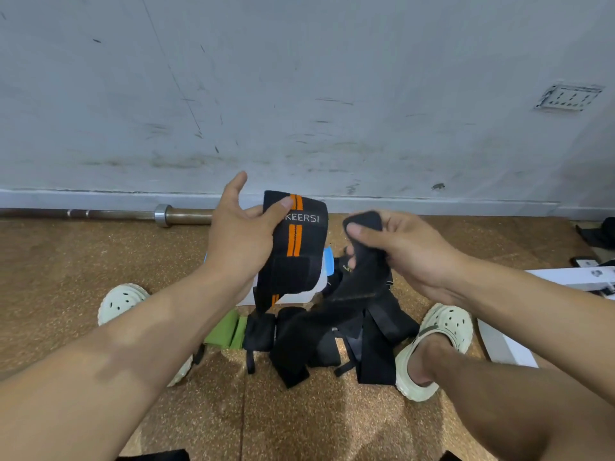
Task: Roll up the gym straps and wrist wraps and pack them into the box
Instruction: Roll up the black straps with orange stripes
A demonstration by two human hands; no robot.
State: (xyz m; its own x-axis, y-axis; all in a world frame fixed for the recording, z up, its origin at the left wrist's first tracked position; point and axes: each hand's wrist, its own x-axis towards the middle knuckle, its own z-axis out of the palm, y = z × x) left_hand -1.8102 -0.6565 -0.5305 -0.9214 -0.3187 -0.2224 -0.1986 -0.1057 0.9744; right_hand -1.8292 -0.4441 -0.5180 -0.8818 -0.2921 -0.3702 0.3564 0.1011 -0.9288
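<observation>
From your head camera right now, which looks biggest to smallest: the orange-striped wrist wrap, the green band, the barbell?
1. Barbell, longest, though cut off at the frame edge.
2. Orange-striped wrist wrap, nearer the camera, so possibly flattered.
3. Green band, partly hidden.

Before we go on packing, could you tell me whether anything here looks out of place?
Only the unrolled black straps lying in a tangled heap on the floor between the feet; otherwise nothing stands out.
</observation>
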